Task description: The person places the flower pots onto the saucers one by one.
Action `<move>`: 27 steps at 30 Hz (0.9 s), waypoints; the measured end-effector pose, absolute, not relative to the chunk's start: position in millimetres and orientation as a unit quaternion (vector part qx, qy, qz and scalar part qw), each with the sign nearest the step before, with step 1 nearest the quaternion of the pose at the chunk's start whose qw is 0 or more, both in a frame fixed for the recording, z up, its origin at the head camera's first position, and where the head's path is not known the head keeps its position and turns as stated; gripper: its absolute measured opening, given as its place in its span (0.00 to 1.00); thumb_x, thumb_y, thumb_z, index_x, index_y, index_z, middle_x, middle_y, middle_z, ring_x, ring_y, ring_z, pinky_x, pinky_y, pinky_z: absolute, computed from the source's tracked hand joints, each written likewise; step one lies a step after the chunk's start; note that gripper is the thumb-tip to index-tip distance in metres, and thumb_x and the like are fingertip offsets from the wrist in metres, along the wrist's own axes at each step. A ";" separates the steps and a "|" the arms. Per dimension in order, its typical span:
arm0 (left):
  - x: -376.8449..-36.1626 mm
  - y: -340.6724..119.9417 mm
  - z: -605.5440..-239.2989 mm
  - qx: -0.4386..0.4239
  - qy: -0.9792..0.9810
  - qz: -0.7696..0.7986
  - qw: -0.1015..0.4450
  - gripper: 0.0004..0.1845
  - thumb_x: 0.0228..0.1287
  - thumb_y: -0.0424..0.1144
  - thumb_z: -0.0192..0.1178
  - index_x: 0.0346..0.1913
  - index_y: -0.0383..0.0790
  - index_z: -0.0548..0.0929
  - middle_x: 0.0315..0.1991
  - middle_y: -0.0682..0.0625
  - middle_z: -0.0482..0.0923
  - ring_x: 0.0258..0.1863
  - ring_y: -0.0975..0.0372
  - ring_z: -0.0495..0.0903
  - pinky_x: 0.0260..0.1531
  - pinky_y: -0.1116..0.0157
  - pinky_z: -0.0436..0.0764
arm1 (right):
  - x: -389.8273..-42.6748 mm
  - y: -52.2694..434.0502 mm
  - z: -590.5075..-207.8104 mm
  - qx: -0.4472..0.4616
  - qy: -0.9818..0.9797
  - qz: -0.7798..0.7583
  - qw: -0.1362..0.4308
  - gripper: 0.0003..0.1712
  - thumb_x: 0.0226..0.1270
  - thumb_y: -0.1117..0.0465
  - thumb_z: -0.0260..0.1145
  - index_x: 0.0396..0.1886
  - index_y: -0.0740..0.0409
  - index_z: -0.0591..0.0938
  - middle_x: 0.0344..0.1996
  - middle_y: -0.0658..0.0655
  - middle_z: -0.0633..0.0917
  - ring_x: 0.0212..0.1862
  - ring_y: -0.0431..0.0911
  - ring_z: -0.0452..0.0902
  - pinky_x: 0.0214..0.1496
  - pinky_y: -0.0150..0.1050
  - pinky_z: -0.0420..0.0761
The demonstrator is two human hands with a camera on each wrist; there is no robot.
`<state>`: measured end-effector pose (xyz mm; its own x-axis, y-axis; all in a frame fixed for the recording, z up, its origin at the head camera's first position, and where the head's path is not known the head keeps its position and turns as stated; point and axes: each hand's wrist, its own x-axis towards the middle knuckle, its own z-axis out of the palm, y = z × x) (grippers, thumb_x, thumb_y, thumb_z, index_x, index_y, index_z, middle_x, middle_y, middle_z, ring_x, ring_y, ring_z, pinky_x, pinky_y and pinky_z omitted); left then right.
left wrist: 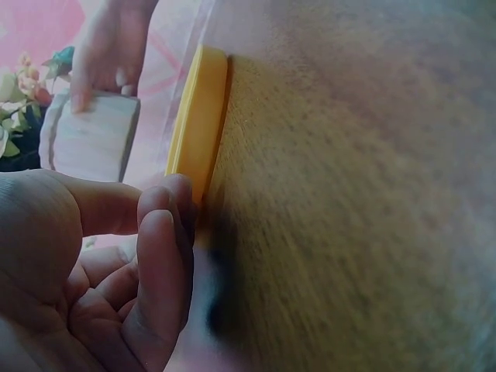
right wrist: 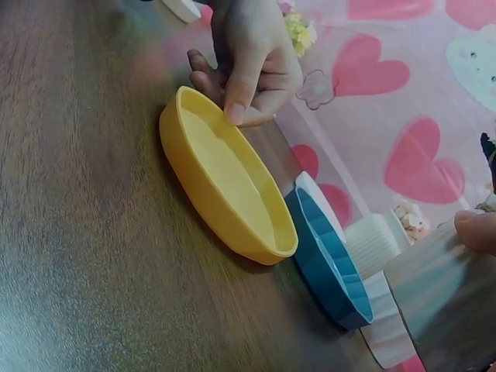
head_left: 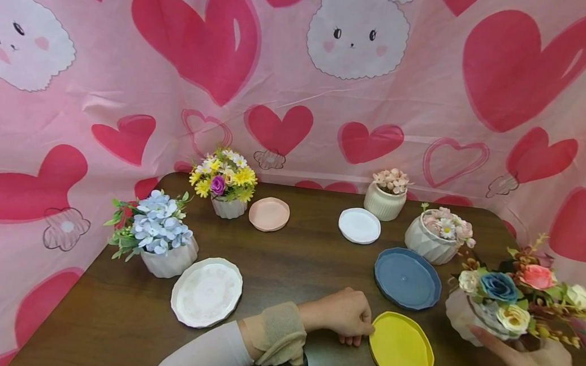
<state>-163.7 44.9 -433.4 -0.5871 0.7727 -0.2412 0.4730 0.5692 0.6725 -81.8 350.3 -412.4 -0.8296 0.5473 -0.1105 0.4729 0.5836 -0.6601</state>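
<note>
My left hand (head_left: pixel 345 314) pinches the near-left rim of a shallow yellow saucer (head_left: pixel 401 349) between thumb and forefinger; its other fingers are curled. The saucer lies on the dark wooden table, as the right wrist view (right wrist: pixel 225 182) shows. At the right, my right hand (head_left: pixel 535 364) grips a white faceted flowerpot (head_left: pixel 467 317), the thumb on its side. Blue, coral and cream artificial roses (head_left: pixel 511 300) fill this pot. It looks raised off the table in the left wrist view. A blue saucer (head_left: pixel 407 278) lies just beyond the yellow one.
Behind the blue saucer stand a white pot of pale pink flowers (head_left: pixel 434 238) and a ribbed cream pot (head_left: pixel 385 202) beside a small white saucer (head_left: pixel 359 225). Across, a pink saucer (head_left: pixel 268 214), a daisy pot (head_left: pixel 229 208), a blue hydrangea pot (head_left: pixel 171 258) and a large white saucer (head_left: pixel 207 292).
</note>
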 end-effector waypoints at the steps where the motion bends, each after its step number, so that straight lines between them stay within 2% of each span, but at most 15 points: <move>1: -163.7 45.0 -433.6 0.368 0.845 0.282 0.266 0.21 0.71 0.40 0.58 0.17 0.47 0.84 0.10 0.61 0.77 0.08 0.70 0.76 0.14 0.74 0.78 | -81.4 350.2 -412.3 -0.284 -0.890 0.354 0.052 0.62 0.55 0.39 0.74 0.80 0.55 0.50 0.71 0.73 0.66 0.67 0.65 0.61 0.27 0.17 0.58; 7: -163.7 45.2 -434.4 0.368 0.846 0.280 0.266 0.21 0.71 0.40 0.58 0.17 0.48 0.84 0.10 0.61 0.77 0.08 0.70 0.76 0.14 0.74 0.78 | -80.7 348.2 -410.7 -0.292 -0.890 0.349 0.036 0.62 0.55 0.37 0.74 0.79 0.60 0.52 0.69 0.74 0.68 0.66 0.66 0.62 0.27 0.18 0.59; 8: -163.6 45.2 -434.4 0.368 0.846 0.280 0.266 0.21 0.71 0.40 0.58 0.17 0.48 0.84 0.10 0.61 0.77 0.08 0.70 0.76 0.14 0.74 0.78 | -80.6 347.7 -410.5 -0.295 -0.890 0.346 0.034 0.62 0.54 0.37 0.74 0.79 0.60 0.52 0.68 0.74 0.68 0.66 0.66 0.63 0.30 0.20 0.65; 10: -163.4 45.3 -434.2 0.366 0.846 0.281 0.266 0.21 0.71 0.40 0.58 0.17 0.48 0.84 0.10 0.61 0.77 0.08 0.70 0.76 0.14 0.74 0.78 | -80.7 347.2 -410.2 -0.299 -0.890 0.342 0.029 0.63 0.54 0.36 0.73 0.78 0.60 0.52 0.68 0.74 0.68 0.66 0.66 0.63 0.34 0.25 0.67; 11: -163.3 45.4 -434.0 0.365 0.846 0.281 0.267 0.20 0.71 0.40 0.58 0.17 0.48 0.84 0.10 0.61 0.77 0.08 0.70 0.76 0.14 0.74 0.78 | -80.6 346.8 -410.1 -0.301 -0.891 0.340 0.028 0.63 0.54 0.36 0.73 0.79 0.60 0.52 0.68 0.74 0.68 0.66 0.66 0.63 0.38 0.30 0.72; 14: -162.8 45.7 -433.5 0.361 0.847 0.283 0.267 0.20 0.71 0.40 0.58 0.17 0.47 0.84 0.10 0.60 0.77 0.08 0.70 0.76 0.13 0.74 0.78 | -79.8 345.9 -409.9 -0.299 -0.894 0.333 0.027 0.63 0.54 0.36 0.74 0.78 0.60 0.52 0.67 0.75 0.68 0.66 0.67 0.63 0.40 0.34 0.71; 16: -162.6 45.9 -433.2 0.360 0.848 0.283 0.267 0.20 0.71 0.40 0.59 0.17 0.47 0.84 0.10 0.60 0.77 0.08 0.70 0.76 0.13 0.74 0.78 | -79.5 344.9 -409.1 -0.300 -0.893 0.336 0.026 0.63 0.54 0.36 0.74 0.78 0.60 0.53 0.67 0.75 0.68 0.66 0.67 0.64 0.36 0.28 0.67; 17: -162.6 46.0 -433.1 0.360 0.848 0.283 0.266 0.20 0.71 0.40 0.59 0.17 0.47 0.84 0.10 0.60 0.77 0.08 0.70 0.76 0.13 0.74 0.78 | -79.4 343.5 -408.3 -0.301 -0.890 0.341 0.025 0.63 0.54 0.36 0.74 0.79 0.60 0.52 0.68 0.75 0.68 0.66 0.67 0.63 0.37 0.31 0.72; 19: -162.5 46.1 -432.8 0.359 0.849 0.283 0.267 0.20 0.71 0.40 0.59 0.17 0.47 0.84 0.10 0.60 0.77 0.08 0.70 0.76 0.13 0.74 0.78 | -79.5 341.2 -406.6 -0.304 -0.888 0.344 0.020 0.63 0.54 0.36 0.74 0.79 0.60 0.51 0.68 0.74 0.67 0.66 0.66 0.63 0.35 0.29 0.73; 21: -162.5 46.1 -432.7 0.359 0.849 0.282 0.267 0.20 0.71 0.40 0.59 0.17 0.47 0.84 0.10 0.60 0.77 0.08 0.70 0.76 0.13 0.74 0.78 | -79.1 337.7 -404.5 -0.310 -0.886 0.345 0.014 0.64 0.54 0.36 0.73 0.79 0.62 0.51 0.69 0.75 0.66 0.67 0.67 0.61 0.47 0.41 0.81; 23: -162.4 46.1 -432.7 0.360 0.848 0.281 0.268 0.20 0.71 0.40 0.59 0.17 0.47 0.84 0.10 0.60 0.78 0.08 0.70 0.76 0.13 0.74 0.78 | -78.9 334.1 -402.5 -0.314 -0.884 0.346 0.009 0.65 0.55 0.36 0.73 0.78 0.63 0.49 0.69 0.76 0.65 0.68 0.68 0.59 0.59 0.58 0.76; 25: -162.4 46.1 -432.5 0.360 0.848 0.281 0.267 0.20 0.71 0.40 0.58 0.17 0.47 0.84 0.10 0.60 0.78 0.08 0.70 0.76 0.13 0.74 0.78 | -78.4 331.6 -401.0 -0.317 -0.882 0.348 0.003 0.65 0.55 0.36 0.72 0.78 0.64 0.49 0.69 0.76 0.65 0.68 0.68 0.59 0.63 0.60 0.73; 26: -162.3 46.1 -432.5 0.361 0.848 0.281 0.267 0.20 0.71 0.40 0.58 0.17 0.47 0.84 0.10 0.60 0.78 0.08 0.70 0.76 0.13 0.74 0.78 | -78.3 330.1 -400.3 -0.320 -0.881 0.349 0.000 0.65 0.56 0.36 0.72 0.78 0.65 0.49 0.69 0.76 0.64 0.68 0.68 0.58 0.65 0.67 0.67; 27: -162.3 46.1 -432.4 0.361 0.848 0.281 0.267 0.20 0.71 0.40 0.58 0.17 0.47 0.84 0.10 0.60 0.77 0.08 0.70 0.76 0.13 0.74 0.78 | -78.2 329.1 -400.0 -0.321 -0.879 0.353 0.000 0.65 0.56 0.36 0.72 0.78 0.65 0.48 0.68 0.76 0.64 0.68 0.69 0.59 0.65 0.67 0.67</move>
<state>-162.3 46.1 -432.4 -0.5969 0.7624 -0.2499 0.4627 0.5816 0.6690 -78.2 329.1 -400.0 -0.7939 0.5641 -0.2269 0.5645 0.5454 -0.6195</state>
